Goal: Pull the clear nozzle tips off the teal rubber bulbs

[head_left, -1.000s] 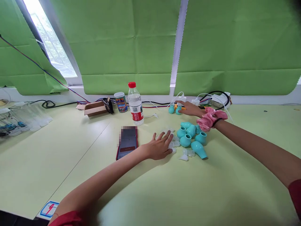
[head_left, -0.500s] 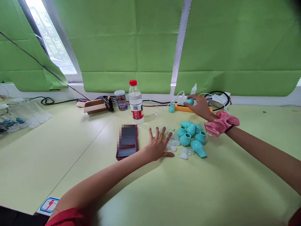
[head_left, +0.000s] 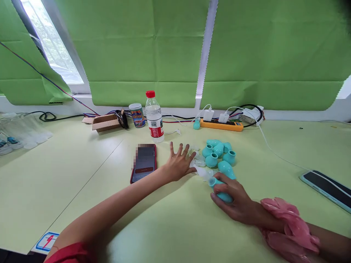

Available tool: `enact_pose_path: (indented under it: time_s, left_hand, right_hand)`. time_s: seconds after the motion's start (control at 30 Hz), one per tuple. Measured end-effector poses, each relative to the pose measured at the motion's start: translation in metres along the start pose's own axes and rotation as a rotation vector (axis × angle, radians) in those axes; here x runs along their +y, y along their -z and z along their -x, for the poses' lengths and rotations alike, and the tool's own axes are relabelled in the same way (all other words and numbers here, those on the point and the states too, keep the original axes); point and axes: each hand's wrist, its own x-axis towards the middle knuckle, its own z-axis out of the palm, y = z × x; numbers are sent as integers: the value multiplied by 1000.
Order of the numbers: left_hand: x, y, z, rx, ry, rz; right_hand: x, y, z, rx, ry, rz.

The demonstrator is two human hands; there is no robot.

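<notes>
My right hand (head_left: 233,199) is closed around a turquoise rubber squeeze bulb (head_left: 224,196), its neck pointing up and left. A whitish translucent nozzle (head_left: 203,173) shows just past the neck; whether it is fitted to the bulb I cannot tell. My left hand (head_left: 178,164) lies on the table with fingers spread, beside a small heap of clear plastic pieces (head_left: 199,162) that it partly hides. Right of these pieces several more turquoise bulbs (head_left: 211,160) are bunched together, some upright with open necks, others on their sides.
A phone (head_left: 145,162) lies left of my left hand; another phone (head_left: 329,188) is at far right with a white cable. Behind stand a water bottle (head_left: 155,122), a can (head_left: 137,115), a cardboard box (head_left: 105,123) and an orange power strip (head_left: 222,125). A lone bulb (head_left: 196,124) sits beside the strip.
My right hand has come down and toward me from the power strip, carrying a turquoise bulb to the front of the bunch. My left hand stays spread in about the same place.
</notes>
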Motion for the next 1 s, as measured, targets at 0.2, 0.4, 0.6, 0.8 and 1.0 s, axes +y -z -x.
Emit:
enact_pose_path:
  time_s: [0.2, 0.4, 0.6, 0.8, 1.0]
  left_hand:
    - [-9, 50, -6, 119, -128, 444]
    - [19, 51, -4, -20, -57, 676]
    - [17, 37, -11, -170, 82, 1266]
    - [-4, 18, -17, 45, 222, 390]
    - [-3, 5, -16, 62, 191, 348]
  right_hand:
    - [12, -7, 4, 23, -11, 6]
    - [-4, -2, 0, 102, 81, 4]
    - [-8, 2, 0, 85, 241, 35]
    - [-1, -10, 11, 115, -89, -170]
    - [6, -9, 1, 112, -488, -880]
